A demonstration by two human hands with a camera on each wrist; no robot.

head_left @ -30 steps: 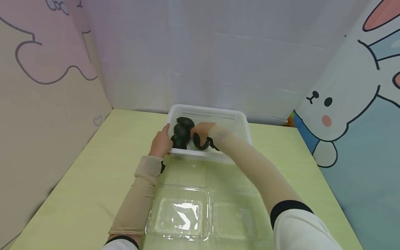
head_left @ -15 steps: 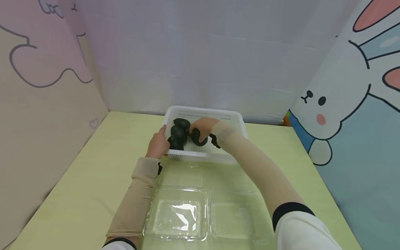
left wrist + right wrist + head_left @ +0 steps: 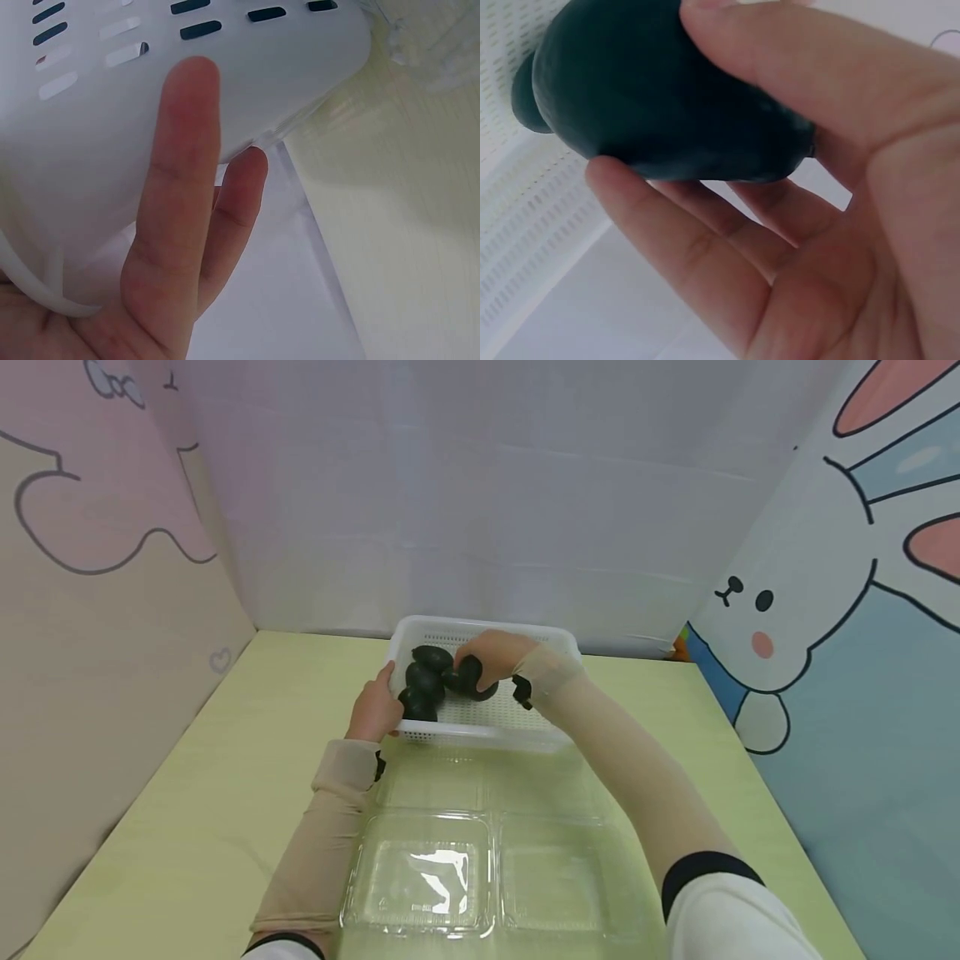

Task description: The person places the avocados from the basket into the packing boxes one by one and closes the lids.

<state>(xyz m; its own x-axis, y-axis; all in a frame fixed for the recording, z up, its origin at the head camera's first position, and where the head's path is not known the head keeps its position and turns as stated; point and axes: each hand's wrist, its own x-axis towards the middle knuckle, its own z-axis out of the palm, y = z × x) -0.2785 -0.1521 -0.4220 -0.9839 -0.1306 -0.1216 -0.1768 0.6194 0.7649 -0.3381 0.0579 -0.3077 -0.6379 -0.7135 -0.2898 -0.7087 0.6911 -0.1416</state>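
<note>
A white slotted plastic basket (image 3: 495,734) stands at the back of the table. Several dark green avocados (image 3: 425,679) cluster in its left part. My right hand (image 3: 497,653) reaches inside and grips one avocado (image 3: 652,90) between thumb and fingers, lifted a little, with another avocado (image 3: 486,692) partly hidden behind it. With my left hand (image 3: 374,708) I hold the basket's left side near the front corner. In the left wrist view, its fingers (image 3: 184,157) lie against the outer wall, and the rim runs by the base of the hand.
Clear plastic packaging (image 3: 420,902) with square compartments lies on the pale yellow-green table (image 3: 240,793), in front of the basket. A white wall (image 3: 480,527) rises close behind the basket. Printed cartoon panels (image 3: 810,610) border both sides.
My right hand has risen slightly and moved a little right relative to the basket, raising the gripped avocado off the basket floor. The left hand keeps its place on the basket. The view has shifted slightly.
</note>
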